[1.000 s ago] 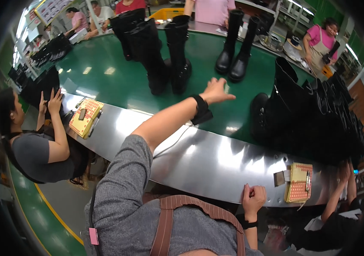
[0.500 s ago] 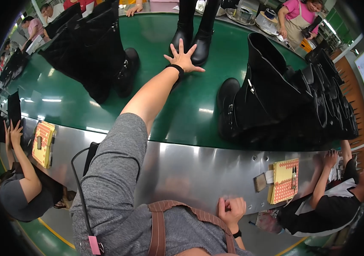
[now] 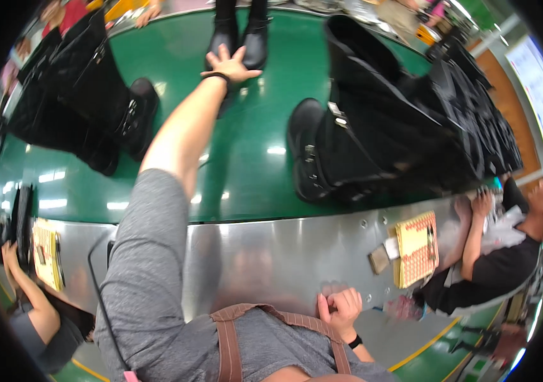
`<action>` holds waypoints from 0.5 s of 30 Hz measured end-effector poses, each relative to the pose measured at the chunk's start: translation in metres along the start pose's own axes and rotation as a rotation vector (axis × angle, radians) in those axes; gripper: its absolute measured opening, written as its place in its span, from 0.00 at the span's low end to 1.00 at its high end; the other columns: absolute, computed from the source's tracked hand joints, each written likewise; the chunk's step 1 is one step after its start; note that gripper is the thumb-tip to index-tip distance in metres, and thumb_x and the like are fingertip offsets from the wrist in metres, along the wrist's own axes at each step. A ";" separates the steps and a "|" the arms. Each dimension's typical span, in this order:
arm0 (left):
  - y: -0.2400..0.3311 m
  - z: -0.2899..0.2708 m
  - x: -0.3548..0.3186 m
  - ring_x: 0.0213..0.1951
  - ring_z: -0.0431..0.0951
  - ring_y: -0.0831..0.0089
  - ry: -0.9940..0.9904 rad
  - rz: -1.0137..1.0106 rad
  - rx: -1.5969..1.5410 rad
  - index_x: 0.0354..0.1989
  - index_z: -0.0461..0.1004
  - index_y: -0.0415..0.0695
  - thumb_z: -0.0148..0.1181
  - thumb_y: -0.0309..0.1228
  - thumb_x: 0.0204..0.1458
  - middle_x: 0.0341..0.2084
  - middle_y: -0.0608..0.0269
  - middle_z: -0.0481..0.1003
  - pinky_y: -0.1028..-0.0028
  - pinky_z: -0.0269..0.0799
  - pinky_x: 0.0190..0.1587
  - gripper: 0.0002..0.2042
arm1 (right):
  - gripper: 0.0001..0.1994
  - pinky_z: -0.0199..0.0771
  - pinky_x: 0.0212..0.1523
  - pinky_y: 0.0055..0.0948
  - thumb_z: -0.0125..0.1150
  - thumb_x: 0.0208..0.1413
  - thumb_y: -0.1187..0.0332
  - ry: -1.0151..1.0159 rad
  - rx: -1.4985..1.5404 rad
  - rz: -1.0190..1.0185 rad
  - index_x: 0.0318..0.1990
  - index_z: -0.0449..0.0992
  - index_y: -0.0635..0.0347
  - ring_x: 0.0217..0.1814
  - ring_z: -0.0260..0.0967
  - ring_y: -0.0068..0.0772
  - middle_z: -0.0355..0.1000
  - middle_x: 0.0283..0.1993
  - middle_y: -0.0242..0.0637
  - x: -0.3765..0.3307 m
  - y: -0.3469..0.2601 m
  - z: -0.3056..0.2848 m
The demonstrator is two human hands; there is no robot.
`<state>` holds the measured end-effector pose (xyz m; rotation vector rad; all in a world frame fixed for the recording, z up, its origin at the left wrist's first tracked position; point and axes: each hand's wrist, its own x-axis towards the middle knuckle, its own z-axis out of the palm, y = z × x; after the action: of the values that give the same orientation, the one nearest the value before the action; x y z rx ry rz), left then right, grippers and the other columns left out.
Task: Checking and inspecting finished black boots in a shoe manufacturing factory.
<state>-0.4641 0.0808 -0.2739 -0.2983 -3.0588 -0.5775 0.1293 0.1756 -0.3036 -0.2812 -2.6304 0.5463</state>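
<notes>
My left arm reaches far across the green work surface [image 3: 252, 172]. The left hand [image 3: 230, 67] is open, fingers spread, in front of the toes of an upright pair of black boots [image 3: 255, 48]. Whether the fingertips touch the leather I cannot tell. My right hand [image 3: 342, 309] is close to my body by the steel ledge, its fingers curled in with nothing visible in them. A group of tall black boots [image 3: 61, 95] stands to the left of my arm. More black buckled boots [image 3: 373, 121] are lined up on the right.
A steel ledge [image 3: 271, 254] runs along the near side. On it lie a yellow-and-red patterned pad [image 3: 416, 248] with a small block [image 3: 379, 260] beside it, and another yellow pad [image 3: 45, 254] at left. Co-workers sit on both sides, one at right [image 3: 494, 267].
The view has shifted, so the boots and surface appear further left. My left hand remains spread at the toes of the upright boots. My right hand stays curled near the ledge.
</notes>
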 end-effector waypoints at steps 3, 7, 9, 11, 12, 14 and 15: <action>-0.028 -0.042 0.004 0.67 0.52 0.39 -0.001 0.047 -0.105 0.70 0.53 0.55 0.64 0.58 0.42 0.68 0.42 0.52 0.48 0.55 0.65 0.46 | 0.16 0.53 0.26 0.34 0.70 0.41 0.68 0.034 0.041 -0.013 0.17 0.63 0.50 0.23 0.58 0.35 0.57 0.18 0.29 0.013 -0.011 -0.004; 0.038 -0.118 -0.062 0.48 0.78 0.57 0.582 0.400 -0.706 0.53 0.73 0.42 0.62 0.39 0.50 0.42 0.51 0.79 0.66 0.71 0.53 0.22 | 0.16 0.55 0.27 0.34 0.69 0.43 0.67 0.039 0.029 -0.005 0.17 0.64 0.51 0.23 0.60 0.35 0.59 0.18 0.29 0.005 -0.013 -0.009; 0.078 -0.182 -0.156 0.44 0.78 0.59 0.663 0.646 -0.818 0.51 0.75 0.44 0.62 0.38 0.52 0.39 0.55 0.80 0.66 0.71 0.50 0.19 | 0.16 0.55 0.27 0.34 0.69 0.44 0.67 0.068 0.047 -0.011 0.16 0.64 0.51 0.23 0.60 0.34 0.59 0.18 0.28 0.001 -0.014 -0.008; 0.113 -0.213 -0.232 0.44 0.77 0.59 0.585 0.841 -0.768 0.52 0.74 0.45 0.62 0.39 0.51 0.39 0.56 0.79 0.65 0.71 0.49 0.21 | 0.15 0.56 0.27 0.34 0.69 0.44 0.66 0.087 0.044 0.015 0.16 0.65 0.51 0.23 0.61 0.35 0.60 0.18 0.28 -0.003 -0.013 -0.010; 0.127 -0.220 -0.264 0.44 0.77 0.58 0.597 0.883 -0.622 0.54 0.74 0.47 0.63 0.42 0.49 0.39 0.54 0.78 0.63 0.71 0.49 0.24 | 0.15 0.56 0.27 0.34 0.69 0.44 0.66 0.100 0.052 0.017 0.16 0.65 0.51 0.23 0.61 0.35 0.60 0.18 0.28 -0.005 -0.012 -0.009; 0.146 -0.226 -0.317 0.47 0.75 0.57 0.476 0.962 -0.323 0.65 0.64 0.58 0.65 0.45 0.49 0.43 0.52 0.75 0.63 0.69 0.53 0.32 | 0.15 0.57 0.27 0.34 0.68 0.45 0.66 0.106 0.055 0.019 0.16 0.65 0.51 0.23 0.62 0.35 0.60 0.18 0.29 -0.007 -0.012 -0.010; 0.154 -0.230 -0.336 0.47 0.74 0.55 0.350 0.948 -0.168 0.66 0.62 0.61 0.65 0.48 0.49 0.42 0.50 0.75 0.61 0.70 0.52 0.34 | 0.15 0.57 0.26 0.34 0.68 0.45 0.67 0.115 0.072 0.012 0.16 0.65 0.51 0.23 0.62 0.36 0.61 0.18 0.29 -0.005 -0.013 -0.011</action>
<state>-0.1095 0.0761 -0.0210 -1.3547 -2.1644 -0.6880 0.1379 0.1658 -0.2906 -0.2963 -2.4941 0.6093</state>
